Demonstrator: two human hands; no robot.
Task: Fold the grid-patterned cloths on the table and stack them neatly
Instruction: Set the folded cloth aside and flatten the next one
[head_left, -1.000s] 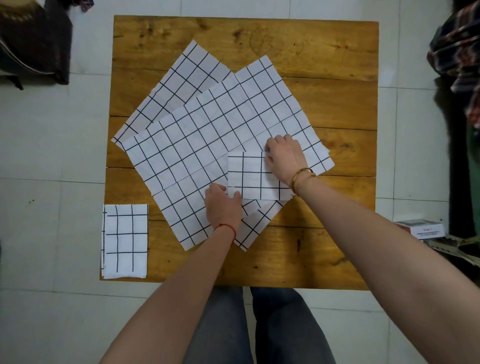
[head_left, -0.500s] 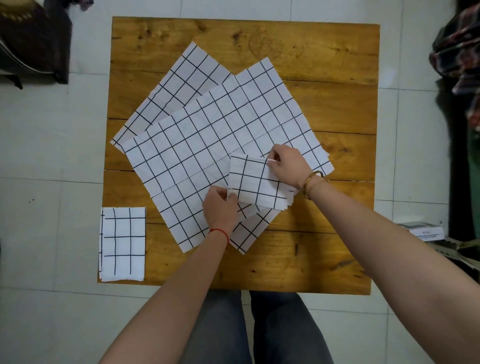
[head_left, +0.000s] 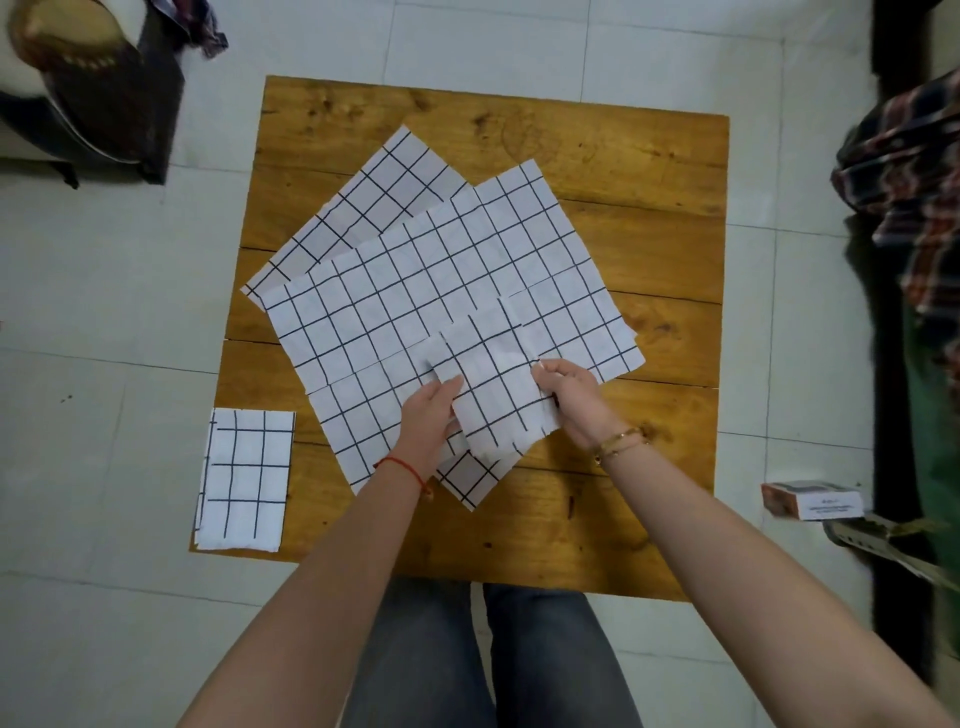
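A small folded grid-patterned cloth (head_left: 496, 395) is lifted and tilted above the spread cloths. My left hand (head_left: 428, 421) grips its left edge and my right hand (head_left: 569, 397) pinches its right edge. Under it a large unfolded grid cloth (head_left: 415, 291) lies diagonally across the wooden table (head_left: 623, 171). Another unfolded cloth (head_left: 379, 197) sticks out from beneath it at the upper left, with a corner showing at the lower middle. A folded cloth (head_left: 244, 478) rests on the table's near left corner.
A small cardboard box (head_left: 810, 500) lies on the tiled floor to the right of the table. Plaid fabric (head_left: 914, 171) hangs at the right edge. A dark chair or bag (head_left: 98, 88) stands at the upper left. My knees are under the table's near edge.
The small folded cloth lay flat under both hands a second ago. Both hands have since picked it up and turned it, moving it slightly toward me.
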